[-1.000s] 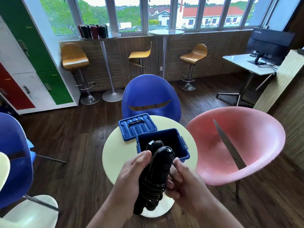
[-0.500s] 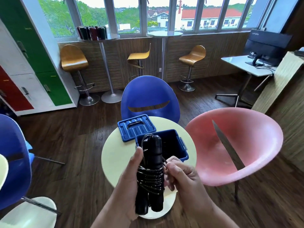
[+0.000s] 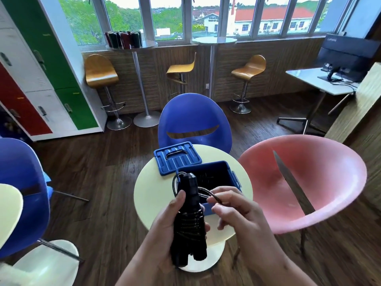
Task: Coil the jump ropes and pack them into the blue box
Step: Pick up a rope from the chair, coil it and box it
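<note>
One jump rope (image 3: 189,226) nearly coiled: left hand (image 3: 162,228) grips it, right hand (image 3: 237,215) pinches the loose cord (image 3: 214,198); the blue box (image 3: 232,174) awaits.

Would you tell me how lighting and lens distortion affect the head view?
Head view: daylight through the windows lights the room; the wide lens bows them and the lockers near the edges; the black jump rope, gripped by the left hand and pinched by the right hand, shows little detail; the blue box is too dark inside to read.
</note>
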The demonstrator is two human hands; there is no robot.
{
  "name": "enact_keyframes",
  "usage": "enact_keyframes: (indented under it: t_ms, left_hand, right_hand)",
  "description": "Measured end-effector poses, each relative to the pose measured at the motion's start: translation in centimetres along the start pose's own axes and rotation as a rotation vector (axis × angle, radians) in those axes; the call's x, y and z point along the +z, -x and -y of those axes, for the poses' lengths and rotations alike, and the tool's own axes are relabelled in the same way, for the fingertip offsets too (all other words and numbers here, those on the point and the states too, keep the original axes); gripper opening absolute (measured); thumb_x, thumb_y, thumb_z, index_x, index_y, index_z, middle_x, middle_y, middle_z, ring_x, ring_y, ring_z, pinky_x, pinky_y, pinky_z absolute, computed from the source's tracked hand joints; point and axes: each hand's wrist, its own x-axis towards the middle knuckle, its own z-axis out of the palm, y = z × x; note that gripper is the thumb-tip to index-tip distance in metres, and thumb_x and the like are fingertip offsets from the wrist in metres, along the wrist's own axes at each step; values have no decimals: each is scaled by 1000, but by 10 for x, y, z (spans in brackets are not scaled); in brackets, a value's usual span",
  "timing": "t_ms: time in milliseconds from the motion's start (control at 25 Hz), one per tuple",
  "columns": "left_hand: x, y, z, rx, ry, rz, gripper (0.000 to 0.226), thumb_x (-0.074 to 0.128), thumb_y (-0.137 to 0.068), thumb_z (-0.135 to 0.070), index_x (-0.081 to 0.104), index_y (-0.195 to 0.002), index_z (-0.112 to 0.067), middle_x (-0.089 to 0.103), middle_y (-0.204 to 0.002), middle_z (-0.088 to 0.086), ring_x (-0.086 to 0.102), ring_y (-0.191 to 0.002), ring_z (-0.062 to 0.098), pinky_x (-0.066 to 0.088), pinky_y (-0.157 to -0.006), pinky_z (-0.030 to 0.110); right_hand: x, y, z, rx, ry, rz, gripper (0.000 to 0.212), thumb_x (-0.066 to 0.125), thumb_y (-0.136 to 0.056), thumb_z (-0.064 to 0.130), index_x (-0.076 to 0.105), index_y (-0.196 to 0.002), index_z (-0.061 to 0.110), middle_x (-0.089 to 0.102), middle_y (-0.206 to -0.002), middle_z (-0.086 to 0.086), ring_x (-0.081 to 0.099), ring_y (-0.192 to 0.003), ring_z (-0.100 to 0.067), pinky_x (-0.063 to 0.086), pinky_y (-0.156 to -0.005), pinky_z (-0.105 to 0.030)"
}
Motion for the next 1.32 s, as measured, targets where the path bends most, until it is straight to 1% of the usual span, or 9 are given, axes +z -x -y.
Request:
enact_keyframes:
  t_ms: [160, 240, 360, 520, 680, 800, 1000, 1200, 1320]
  left_hand:
    - [-1, 1, 0, -10, -65, 25, 57, 73, -79, -56, 80, -108, -8, 74, -111, 24, 72, -77, 32, 52, -75, 42]
    - [-1, 0, 4, -44, -67, 31, 53, 68, -84, -46, 77, -115, -3, 73, -110, 26, 71, -84, 33, 53, -75, 41]
    - [2, -3, 7, -18, -79, -2, 48, 71, -85, -37, 75, -119, -3, 70, -110, 27, 69, -90, 35, 56, -75, 43]
    - [2, -8, 11, 87, -184, -62, 36, 71, -93, -38, 74, -119, -13, 74, -115, 28, 73, -98, 41, 59, -83, 59]
    - [-2, -12, 17, 94, -173, -121, 38, 60, -97, -41, 76, -117, -13, 76, -114, 26, 74, -104, 44, 60, -83, 51]
    - [-10, -16, 22, 31, -152, -135, 40, 49, -104, -39, 79, -114, -16, 76, -116, 21, 72, -110, 40, 57, -90, 57]
    - [-22, -18, 22, -7, -118, -97, 39, 54, -99, -33, 73, -120, -6, 72, -125, 23, 71, -105, 30, 57, -87, 57]
    - [-27, -23, 23, 11, -85, -117, 39, 54, -99, -34, 74, -119, -7, 75, -121, 20, 74, -96, 26, 61, -70, 44]
    - [-29, -24, 21, -9, -67, -157, 39, 47, -107, -32, 74, -122, -9, 75, -122, 19, 72, -101, 30, 58, -75, 48]
  right_hand:
    - [-7, -1, -4, 47, 220, -30, 38, 71, -76, 37, 72, -114, 38, 75, -104, 5, 69, -86, -11, 58, -71, -32]
    - [-11, -1, -8, 85, 367, -5, 40, 71, -79, 42, 69, -118, 40, 75, -102, 12, 71, -97, -8, 59, -84, -37]
    - [-7, 3, -12, 130, 369, 80, 49, 70, -82, 47, 62, -129, 37, 75, -111, 16, 69, -111, -6, 55, -98, -41]
    - [4, 6, -17, 107, 367, 87, 43, 75, -83, 40, 64, -125, 38, 77, -108, 9, 74, -101, -11, 59, -91, -42]
    - [5, -1, -23, 155, 319, 52, 33, 71, -86, 35, 71, -118, 33, 77, -109, 4, 73, -102, -13, 60, -90, -43]
    - [3, -4, -24, 214, 213, 64, 30, 64, -91, 30, 71, -120, 26, 78, -110, -2, 74, -103, -19, 60, -89, -48]
    - [4, -5, -26, 258, 193, 75, 18, 59, -101, 17, 72, -113, 18, 79, -105, -9, 75, -99, -25, 58, -93, -47]
    - [4, -6, -31, 311, 124, 52, 35, 61, -96, 28, 65, -130, 20, 77, -114, -7, 74, -105, -24, 59, -89, -43]
    - [1, -3, -36, 336, 13, 60, 55, 62, -83, 29, 60, -137, 20, 72, -126, -6, 70, -114, -26, 59, -94, -49]
